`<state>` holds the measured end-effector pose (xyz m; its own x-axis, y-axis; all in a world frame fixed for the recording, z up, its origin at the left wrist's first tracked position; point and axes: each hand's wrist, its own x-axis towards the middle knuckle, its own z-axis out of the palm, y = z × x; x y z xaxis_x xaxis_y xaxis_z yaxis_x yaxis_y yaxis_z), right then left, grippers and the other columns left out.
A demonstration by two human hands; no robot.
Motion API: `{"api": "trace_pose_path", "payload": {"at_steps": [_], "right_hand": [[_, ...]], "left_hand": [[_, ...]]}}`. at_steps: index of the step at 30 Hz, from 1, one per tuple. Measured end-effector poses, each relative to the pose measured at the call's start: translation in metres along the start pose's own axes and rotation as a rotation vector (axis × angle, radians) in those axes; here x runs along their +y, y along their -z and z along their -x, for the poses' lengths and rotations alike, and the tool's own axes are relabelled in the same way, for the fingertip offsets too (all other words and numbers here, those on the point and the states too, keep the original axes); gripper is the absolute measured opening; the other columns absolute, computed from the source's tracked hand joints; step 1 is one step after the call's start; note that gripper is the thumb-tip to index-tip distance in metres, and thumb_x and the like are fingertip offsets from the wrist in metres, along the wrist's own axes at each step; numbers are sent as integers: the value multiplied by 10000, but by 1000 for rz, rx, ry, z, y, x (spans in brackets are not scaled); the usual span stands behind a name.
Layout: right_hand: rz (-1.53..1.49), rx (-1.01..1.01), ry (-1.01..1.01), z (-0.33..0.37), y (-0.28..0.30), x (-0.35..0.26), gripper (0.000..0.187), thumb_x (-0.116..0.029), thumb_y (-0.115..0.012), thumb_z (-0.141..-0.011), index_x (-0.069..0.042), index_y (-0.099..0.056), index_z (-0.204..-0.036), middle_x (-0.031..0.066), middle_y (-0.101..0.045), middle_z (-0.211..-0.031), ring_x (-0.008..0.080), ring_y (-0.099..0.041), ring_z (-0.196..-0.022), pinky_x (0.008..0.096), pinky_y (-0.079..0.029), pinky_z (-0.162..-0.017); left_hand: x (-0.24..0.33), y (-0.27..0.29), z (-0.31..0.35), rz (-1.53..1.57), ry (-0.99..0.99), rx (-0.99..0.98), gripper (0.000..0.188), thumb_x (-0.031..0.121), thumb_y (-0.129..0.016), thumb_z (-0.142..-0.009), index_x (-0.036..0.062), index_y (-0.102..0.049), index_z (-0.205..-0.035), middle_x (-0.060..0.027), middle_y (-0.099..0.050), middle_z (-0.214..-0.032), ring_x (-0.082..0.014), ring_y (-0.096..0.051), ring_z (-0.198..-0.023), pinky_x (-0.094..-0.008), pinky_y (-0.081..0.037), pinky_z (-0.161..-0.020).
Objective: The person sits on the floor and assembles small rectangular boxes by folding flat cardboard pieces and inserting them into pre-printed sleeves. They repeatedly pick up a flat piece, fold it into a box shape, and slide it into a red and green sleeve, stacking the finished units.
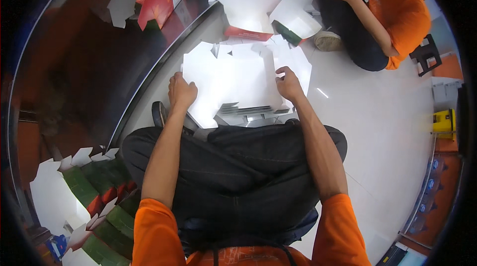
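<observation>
A flat white cardboard box blank [226, 79], with notched flaps, lies in front of my crossed legs on top of a stack of similar blanks [248, 110]. My left hand [182, 91] is closed on its left edge, the fingers partly hidden. At the right side, my right hand [289, 86] has its fingers bent around a raised flap of the same blank. More white blanks [300, 62] stick out beneath and beyond my right hand.
Partly folded boxes, one red-sided [248, 31] and one green-sided [293, 32], sit on the floor ahead. A co-worker in an orange shirt [405, 17] sits far right, holding red card. Green-and-red boxes [107, 186] crowd my left. A dark metal-edged surface [144, 72] runs along the left.
</observation>
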<state>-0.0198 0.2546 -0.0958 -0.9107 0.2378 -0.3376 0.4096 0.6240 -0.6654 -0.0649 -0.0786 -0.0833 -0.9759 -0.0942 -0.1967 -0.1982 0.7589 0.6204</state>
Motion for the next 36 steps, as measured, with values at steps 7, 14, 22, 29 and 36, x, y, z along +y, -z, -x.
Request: {"api": "trace_pose_path", "payload": {"at_steps": [7,14,22,29,36], "right_hand": [[-429,-333,-277,12,1,-15,397,-222,-486,-931,9,-477,-1254,174,-623,-963,290,-662,-761,418,-582,-655],[-93,-403,-201,-5,-8,13,301,-125,-533,-901,86,-524,-1116,211,-638,-923,317,-685,-719,417,-609,-556],[-210,-112,-63,-22,-11,36,340,-131,-488,-930,104,-468,-1174,217,-568,-1073,337,-656,-864,454,-623,-606],[-501,-89,-149,1,0,6,350,-181,-481,-978,37,-439,-1248,161,-535,-1101,292,-617,-876,491,-612,-717],[-612,-139,-111,14,13,-15,285,-224,-457,-1006,7,-467,-1174,110,-546,-1055,213,-600,-777,449,-597,-745]], "left_hand": [[5,29,10,366,-40,-105,396,80,-616,-855,-81,-529,-1206,-253,-651,-1074,-333,-639,-1023,-365,-474,-901],[29,41,21,348,-244,91,357,115,-656,-865,-46,-590,-1177,-197,-689,-1006,-275,-670,-899,-347,-493,-815],[15,38,5,186,-223,406,312,206,-644,-885,-41,-653,-1075,-225,-690,-940,-319,-677,-865,-387,-493,-792],[2,44,-3,761,65,208,276,125,-658,-890,-37,-625,-1111,-147,-690,-959,-200,-659,-870,-318,-510,-758],[12,57,12,1613,41,-118,469,300,-526,-956,-5,-502,-1312,-169,-563,-1277,-266,-574,-1139,-402,-472,-950]]}}
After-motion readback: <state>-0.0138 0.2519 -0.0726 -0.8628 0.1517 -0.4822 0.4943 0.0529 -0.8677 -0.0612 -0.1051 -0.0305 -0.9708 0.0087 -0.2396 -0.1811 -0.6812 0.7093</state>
